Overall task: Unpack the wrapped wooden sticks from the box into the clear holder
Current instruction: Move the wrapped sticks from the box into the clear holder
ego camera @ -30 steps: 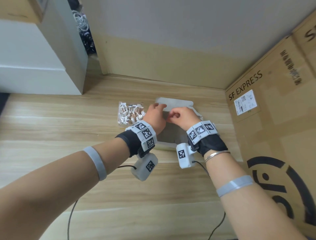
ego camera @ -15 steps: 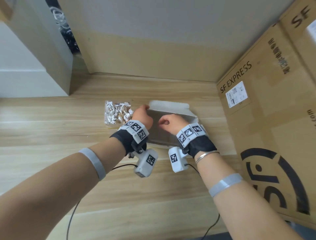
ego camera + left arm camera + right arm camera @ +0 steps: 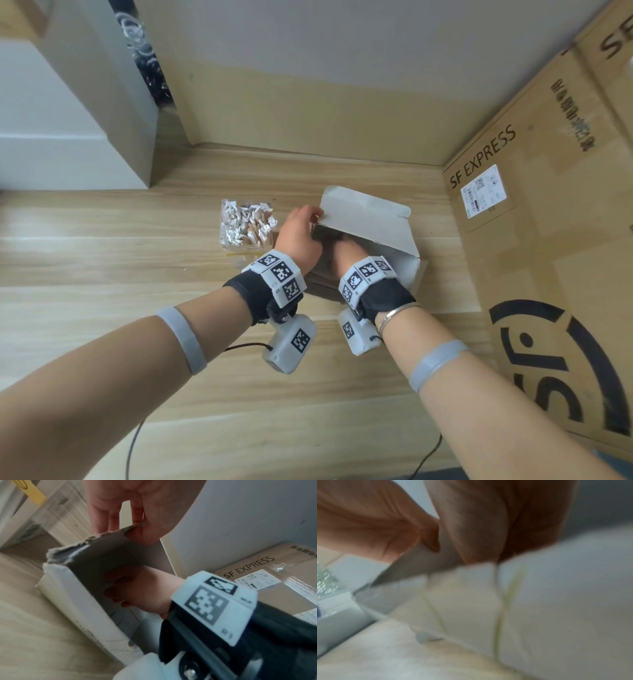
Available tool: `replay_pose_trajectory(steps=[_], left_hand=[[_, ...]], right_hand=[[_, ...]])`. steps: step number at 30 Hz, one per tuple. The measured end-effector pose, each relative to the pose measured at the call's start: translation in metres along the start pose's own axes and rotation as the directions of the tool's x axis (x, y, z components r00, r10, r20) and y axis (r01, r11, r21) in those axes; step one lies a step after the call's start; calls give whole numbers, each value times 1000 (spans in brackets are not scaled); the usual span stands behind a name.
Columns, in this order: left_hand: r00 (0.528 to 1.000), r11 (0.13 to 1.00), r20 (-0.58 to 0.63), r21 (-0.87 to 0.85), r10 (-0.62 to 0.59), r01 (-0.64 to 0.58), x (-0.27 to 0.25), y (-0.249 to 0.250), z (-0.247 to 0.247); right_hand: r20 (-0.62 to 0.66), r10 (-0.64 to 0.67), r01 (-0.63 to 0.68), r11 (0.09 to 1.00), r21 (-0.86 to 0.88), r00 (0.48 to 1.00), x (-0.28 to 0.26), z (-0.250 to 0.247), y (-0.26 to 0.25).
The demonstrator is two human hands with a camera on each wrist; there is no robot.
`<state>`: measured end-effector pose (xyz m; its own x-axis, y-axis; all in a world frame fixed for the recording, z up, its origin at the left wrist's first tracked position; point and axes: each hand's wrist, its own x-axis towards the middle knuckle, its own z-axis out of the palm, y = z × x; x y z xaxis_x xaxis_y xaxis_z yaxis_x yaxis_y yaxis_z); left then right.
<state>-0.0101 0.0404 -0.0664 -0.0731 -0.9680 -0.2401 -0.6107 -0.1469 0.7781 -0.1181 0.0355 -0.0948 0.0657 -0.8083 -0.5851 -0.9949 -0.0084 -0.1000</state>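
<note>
Holder (image 3: 247,224), clear, packed with wrapped sticks (image 3: 239,219), at 9 o'clock of box (image 3: 370,219). Left hand (image 3: 299,236) pinches the flap; right hand (image 3: 346,251) reaches inside, grasp and contents hidden.

Box (image 3: 368,219): matt white card outside, dull grey inside, with a torn, fuzzy rim where my left hand (image 3: 298,236) pinches it. Holder (image 3: 246,224): clear glossy plastic; the sticks (image 3: 255,236) in it are pale bare wood with crinkled white paper wraps. Table (image 3: 102,260): light wood grain, smooth, faint sheen. Carton (image 3: 548,205): matt brown corrugated card, glossy tape, paper label. My wrist straps (image 3: 387,298) are black cloth; tag blocks matt white plastic; bangle (image 3: 394,313) shiny metal.
</note>
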Motion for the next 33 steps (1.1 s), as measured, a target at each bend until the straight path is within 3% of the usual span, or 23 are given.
replay_pose_trajectory(steps=[6,15,19,23,24,26,27,28,29,30,31,33], left_hand=[[998,999,49,4,35,-35,-5,-3,-1],[998,999,19,4,52,-53,-4,-9,-1],[996,997,39,1,76,-77,-5,-10,1],[993,994,51,-5,108,-108,-6,-10,3],[993,994,53,-6,108,-108,-6,-10,4],[993,994,55,-11,107,-107,-7,-10,4],[993,994,57,-13,108,-107,-7,-10,4],[992,994,59,-12,108,-107,-7,-10,4],[993,994,61,-10,106,-105,-8,-11,3],[993,995,60,-8,103,-103,-8,-12,3],[993,995,58,-5,101,-101,-7,-12,3],[993,995,55,-5,100,-100,-7,-12,2]], right_hand=[[-7,-31,30,990,-140,999,-3,-3,-5],[-23,-61,53,965,-258,998,-12,-13,-5],[11,-85,82,911,-405,996,-19,-11,-15],[105,-24,55,952,-300,994,-34,-19,-24],[117,7,34,939,-343,993,-33,-17,-32],[199,191,7,706,-708,961,-32,-19,-64],[164,253,-10,568,-823,953,-35,-15,-75],[132,232,19,435,-900,964,-35,-11,-81],[163,157,98,358,-929,974,-30,-7,-82],[169,176,115,284,-952,970,-27,-9,-82],[125,200,72,252,-965,972,-30,-15,-80],[151,171,121,176,-977,974,-26,-8,-79]])
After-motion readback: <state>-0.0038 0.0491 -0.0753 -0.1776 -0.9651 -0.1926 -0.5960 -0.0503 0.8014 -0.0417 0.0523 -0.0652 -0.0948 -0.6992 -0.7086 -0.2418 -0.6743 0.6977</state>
